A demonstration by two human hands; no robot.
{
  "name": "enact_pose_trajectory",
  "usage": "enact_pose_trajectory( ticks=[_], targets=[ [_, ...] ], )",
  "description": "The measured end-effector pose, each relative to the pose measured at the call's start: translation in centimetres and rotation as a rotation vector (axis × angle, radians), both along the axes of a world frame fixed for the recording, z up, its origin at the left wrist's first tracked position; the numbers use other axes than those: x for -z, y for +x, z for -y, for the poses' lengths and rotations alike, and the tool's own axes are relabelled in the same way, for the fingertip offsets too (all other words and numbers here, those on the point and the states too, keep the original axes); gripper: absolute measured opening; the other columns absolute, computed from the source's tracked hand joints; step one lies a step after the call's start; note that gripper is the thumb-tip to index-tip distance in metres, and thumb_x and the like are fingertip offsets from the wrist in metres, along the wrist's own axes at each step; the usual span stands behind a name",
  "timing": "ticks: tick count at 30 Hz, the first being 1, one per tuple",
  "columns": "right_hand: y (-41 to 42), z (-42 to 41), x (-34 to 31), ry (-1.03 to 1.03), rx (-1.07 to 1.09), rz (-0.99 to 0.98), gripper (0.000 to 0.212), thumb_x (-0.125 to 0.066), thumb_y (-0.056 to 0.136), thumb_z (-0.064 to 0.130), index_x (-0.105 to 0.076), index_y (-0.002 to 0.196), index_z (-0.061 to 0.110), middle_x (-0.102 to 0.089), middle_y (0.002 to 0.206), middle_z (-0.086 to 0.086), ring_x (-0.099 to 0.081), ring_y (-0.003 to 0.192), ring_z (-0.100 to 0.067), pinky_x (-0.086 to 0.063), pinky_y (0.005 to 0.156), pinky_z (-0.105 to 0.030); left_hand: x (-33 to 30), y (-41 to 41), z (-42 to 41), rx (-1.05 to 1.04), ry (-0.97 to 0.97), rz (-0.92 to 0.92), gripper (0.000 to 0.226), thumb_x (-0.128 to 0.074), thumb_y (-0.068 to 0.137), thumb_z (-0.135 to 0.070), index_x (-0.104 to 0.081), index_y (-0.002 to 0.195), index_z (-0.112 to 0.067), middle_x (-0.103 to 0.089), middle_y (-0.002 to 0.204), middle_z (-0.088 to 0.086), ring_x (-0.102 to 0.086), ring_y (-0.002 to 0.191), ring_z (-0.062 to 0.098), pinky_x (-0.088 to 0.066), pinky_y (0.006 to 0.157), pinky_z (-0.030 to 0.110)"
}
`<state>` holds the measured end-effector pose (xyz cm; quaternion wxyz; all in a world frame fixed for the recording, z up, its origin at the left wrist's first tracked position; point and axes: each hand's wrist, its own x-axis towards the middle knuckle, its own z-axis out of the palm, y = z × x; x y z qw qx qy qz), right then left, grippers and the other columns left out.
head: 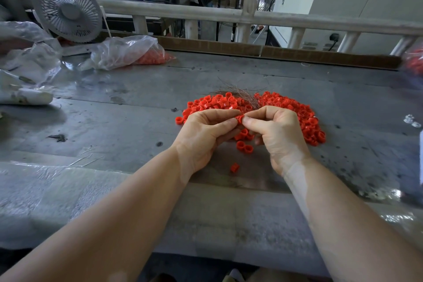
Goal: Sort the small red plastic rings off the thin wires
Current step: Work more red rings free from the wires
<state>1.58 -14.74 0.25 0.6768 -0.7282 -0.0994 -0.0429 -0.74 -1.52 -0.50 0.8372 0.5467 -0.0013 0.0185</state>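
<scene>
Hands meet on one small red plastic ring [239,119]: left hand [206,130] and right hand [278,131] both pinch it; thin wire bundle [242,96] fans away beyond (right hand nearer).

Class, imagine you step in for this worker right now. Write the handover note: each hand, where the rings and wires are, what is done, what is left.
Left hand and right hand pinch one red ring between them. The wire bundle lies on the far side of the ring pile on the metal table. A few loose rings lie below the hands. How many are already sorted cannot be told; most of the pile looks left.
</scene>
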Motion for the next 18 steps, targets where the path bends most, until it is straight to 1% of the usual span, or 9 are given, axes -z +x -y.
enact_pose_trajectory(
  ticks=[4,8,10,13,15,18],
  targets=[
    [-0.13,0.15,-0.20,0.062,-0.039,-0.093,0.017,-0.069,0.076,0.001,-0.064,0.064,0.013,-0.059,0.047,0.008,-0.054,0.046,-0.001,-0.041,0.041,-0.016,0.13,0.05,0.03,0.001,0.028,0.025,0.018,-0.056,0.081,0.009,-0.068,0.087,-0.003,-0.072,0.074,0.005,-0.069,0.071,0.012,-0.056,0.066,0.018],
    [-0.17,0.33,-0.34,0.106,-0.059,-0.193,0.016,-0.068,0.076,0.001,-0.063,0.065,0.011,-0.061,0.048,0.005,-0.057,0.046,-0.004,-0.045,0.043,-0.016,0.37,0.07,-0.01,-0.004,0.111,0.081,0.020,-0.057,0.081,0.008,-0.069,0.086,-0.007,-0.073,0.074,0.002,-0.070,0.071,0.011,-0.054,0.066,0.017],
    [-0.07,0.43,-0.37,0.131,-0.065,-0.241,0.017,-0.068,0.076,-0.002,-0.063,0.064,0.009,-0.061,0.048,0.002,-0.057,0.045,-0.006,-0.047,0.044,-0.018,0.51,0.12,0.03,-0.011,0.156,0.103,0.021,-0.057,0.082,0.009,-0.069,0.086,-0.008,-0.073,0.075,0.002,-0.070,0.072,0.012,-0.054,0.067,0.018],
    [0.11,0.47,-0.38,0.156,-0.070,-0.304,0.015,-0.067,0.074,-0.005,-0.062,0.064,0.006,-0.061,0.049,-0.002,-0.057,0.047,-0.011,-0.050,0.046,-0.023,0.74,0.22,0.07,-0.027,0.228,0.137,0.022,-0.058,0.082,0.009,-0.070,0.085,-0.009,-0.073,0.076,0.002,-0.070,0.074,0.014,-0.056,0.073,0.022],
    [0.19,0.40,-0.37,0.179,-0.067,-0.337,0.014,-0.067,0.073,-0.007,-0.061,0.066,0.003,-0.061,0.051,-0.005,-0.057,0.046,-0.011,-0.050,0.045,-0.024,0.79,0.20,0.03,-0.042,0.273,0.155,0.023,-0.059,0.081,0.009,-0.070,0.085,-0.011,-0.073,0.077,0.002,-0.069,0.075,0.015,-0.056,0.076,0.024],
    [0.25,0.45,-0.40,0.201,-0.076,-0.370,0.014,-0.066,0.074,-0.009,-0.060,0.065,0.001,-0.060,0.050,-0.007,-0.057,0.044,-0.010,-0.051,0.044,-0.025,0.76,0.16,0.03,-0.060,0.323,0.173,0.025,-0.060,0.081,0.010,-0.071,0.083,-0.013,-0.072,0.075,-0.001,-0.069,0.074,0.012,-0.055,0.075,0.022]
  ],
)
